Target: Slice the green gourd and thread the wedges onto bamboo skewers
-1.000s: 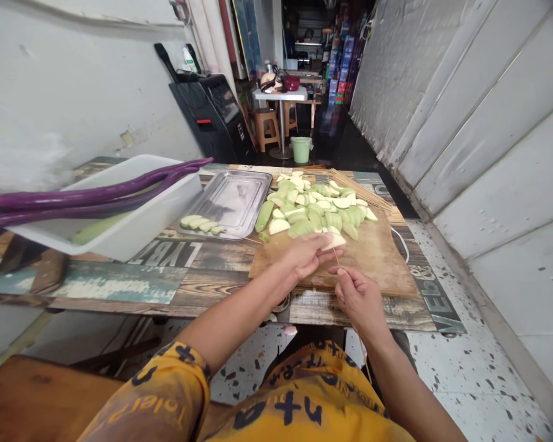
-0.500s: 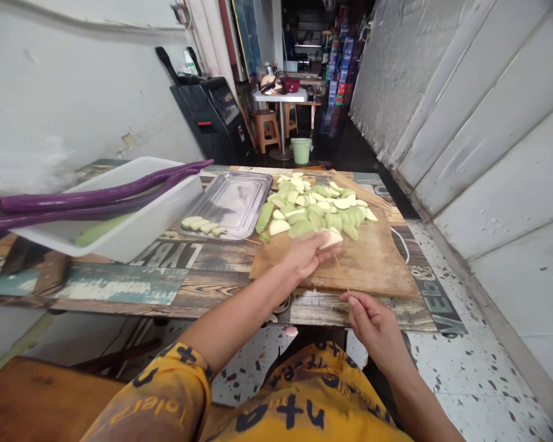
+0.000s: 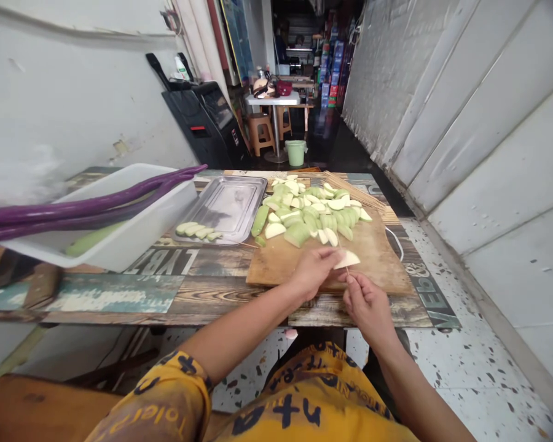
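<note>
Over the front of the wooden cutting board [image 3: 276, 267], my left hand [image 3: 317, 270] grips a pale vegetable slice [image 3: 349, 259] at its left end. Just below and to the right, my right hand [image 3: 365, 301] pinches a thin wooden skewer [image 3: 347, 271] that meets the slice. A heap of green and white slices [image 3: 311, 209] covers the back of the board. Left of the board is a metal tray [image 3: 234, 202], with a row of slices on a skewer [image 3: 196, 231] at its near left corner.
A white bin [image 3: 166, 213] at the left holds long purple eggplants [image 3: 96, 204] and a green vegetable. Loose skewers [image 3: 364, 196] lie behind the board. A green bucket [image 3: 295, 153] stands on the floor beyond the table.
My left hand has moved down and toward my right hand with a slice. The skewer tip now meets that slice, and my right hand has risen slightly. The view has shifted a little.
</note>
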`<state>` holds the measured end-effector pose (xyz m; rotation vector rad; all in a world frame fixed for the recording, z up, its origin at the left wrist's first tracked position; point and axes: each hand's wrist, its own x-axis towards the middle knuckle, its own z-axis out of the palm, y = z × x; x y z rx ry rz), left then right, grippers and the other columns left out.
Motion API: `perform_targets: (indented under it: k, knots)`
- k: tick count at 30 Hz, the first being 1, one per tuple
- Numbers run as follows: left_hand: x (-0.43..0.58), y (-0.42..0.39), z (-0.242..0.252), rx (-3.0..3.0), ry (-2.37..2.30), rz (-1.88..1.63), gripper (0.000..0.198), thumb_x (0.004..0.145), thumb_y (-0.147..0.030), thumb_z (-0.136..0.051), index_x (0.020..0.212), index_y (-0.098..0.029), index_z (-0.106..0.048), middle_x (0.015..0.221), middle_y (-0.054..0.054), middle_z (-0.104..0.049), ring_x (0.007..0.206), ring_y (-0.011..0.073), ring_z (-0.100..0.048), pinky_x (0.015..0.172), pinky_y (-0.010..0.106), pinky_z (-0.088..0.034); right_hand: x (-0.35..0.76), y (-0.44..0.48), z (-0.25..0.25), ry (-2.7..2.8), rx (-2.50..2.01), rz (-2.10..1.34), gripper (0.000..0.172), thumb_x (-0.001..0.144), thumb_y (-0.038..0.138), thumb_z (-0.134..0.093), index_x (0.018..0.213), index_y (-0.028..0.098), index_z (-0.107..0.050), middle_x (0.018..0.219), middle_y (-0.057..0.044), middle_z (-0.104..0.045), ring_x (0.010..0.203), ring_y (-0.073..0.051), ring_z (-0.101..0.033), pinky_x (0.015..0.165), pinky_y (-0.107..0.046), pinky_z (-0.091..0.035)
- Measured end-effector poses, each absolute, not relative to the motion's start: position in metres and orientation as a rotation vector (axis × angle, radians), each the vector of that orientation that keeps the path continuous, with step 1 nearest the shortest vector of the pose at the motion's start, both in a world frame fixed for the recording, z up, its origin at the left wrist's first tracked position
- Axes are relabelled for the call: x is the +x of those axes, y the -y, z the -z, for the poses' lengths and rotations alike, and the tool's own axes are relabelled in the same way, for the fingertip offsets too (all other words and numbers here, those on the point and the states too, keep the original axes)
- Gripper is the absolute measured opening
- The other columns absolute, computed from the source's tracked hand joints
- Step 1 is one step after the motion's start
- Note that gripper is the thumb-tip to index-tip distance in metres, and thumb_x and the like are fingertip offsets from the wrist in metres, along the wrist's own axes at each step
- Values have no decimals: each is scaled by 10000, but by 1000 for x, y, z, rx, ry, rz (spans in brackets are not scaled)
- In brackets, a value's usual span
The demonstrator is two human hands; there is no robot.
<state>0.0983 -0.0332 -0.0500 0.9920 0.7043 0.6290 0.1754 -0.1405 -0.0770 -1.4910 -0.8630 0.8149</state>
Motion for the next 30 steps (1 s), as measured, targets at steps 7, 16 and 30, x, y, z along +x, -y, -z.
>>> perform_targets:
  k: [7,16,30]
  knots:
    - [97,3,48,2071,-854,-862,368,748,-244,-618,1112,-188,-597,1201,105,-564,1169,254,-453,1027,381,-290,185,156,86,841,-1512,-792,353,828,486,-487,897,153,-579,465,78,-334,400,-72,-273,379,-197,-216]
    - [125,-9,38,2655,-1125,-449,323,702,-315,-651,950,-113,-604,969,150,-570,993,280,-490,883,361,-353,192,161,90,743,-1377,-881,329,826,482,-492,868,158,-540,451,94,-327,370,-51,-249,351,-178,-201]
    - [94,-15,39,1205,-628,-632,277,815,-167,-516,1089,-134,-527,858,91,-667,829,188,-657,825,360,-491,174,206,82,880,-1484,-943,314,860,435,-462,903,154,-595,477,69,-319,431,-71,-301,407,-190,-235]
